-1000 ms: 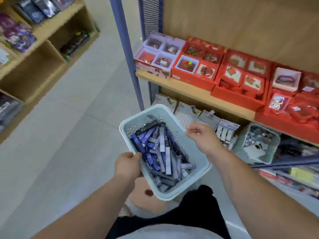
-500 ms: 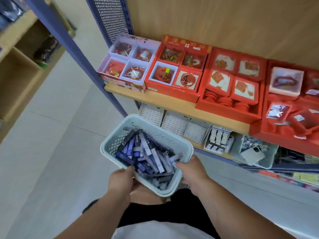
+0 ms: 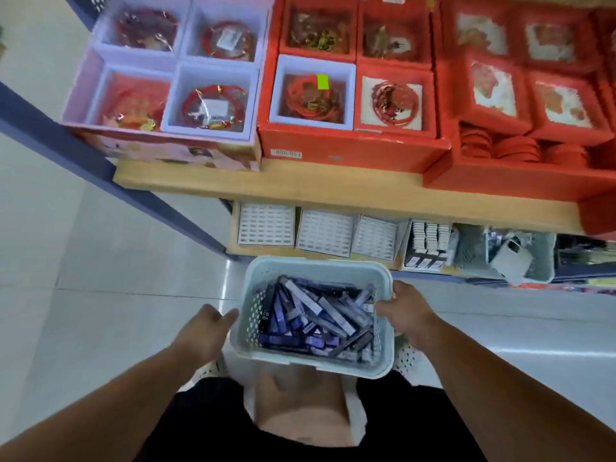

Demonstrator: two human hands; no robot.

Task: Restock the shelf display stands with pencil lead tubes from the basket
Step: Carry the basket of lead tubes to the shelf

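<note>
A pale blue plastic basket (image 3: 301, 361) sits just above my bare knee, filled with several purple, grey and black pencil lead tubes (image 3: 313, 316). My right hand (image 3: 405, 311) grips the basket's right rim, thumb inside. My left hand (image 3: 203, 331) is beside the left wall, thumb pointing at it and holding nothing I can see. On the low shelf behind the basket stand three empty white grid display stands (image 3: 266, 225) (image 3: 325, 233) (image 3: 376, 238). A partly filled stand (image 3: 428, 241) is to their right.
The wooden upper shelf (image 3: 333, 185) overhangs the stands and carries lilac boxes (image 3: 166, 78) and red boxes (image 3: 350, 95) of bracelets. A blue upright (image 3: 100, 168) slants at left. A grey mesh basket (image 3: 540, 258) sits right of the stands. Pale tiled floor (image 3: 100, 295) lies left.
I have come closer to the shelf and the basket has turned square to it. My right hand moved to the right rim. My left hand slid off the near corner to the left side.
</note>
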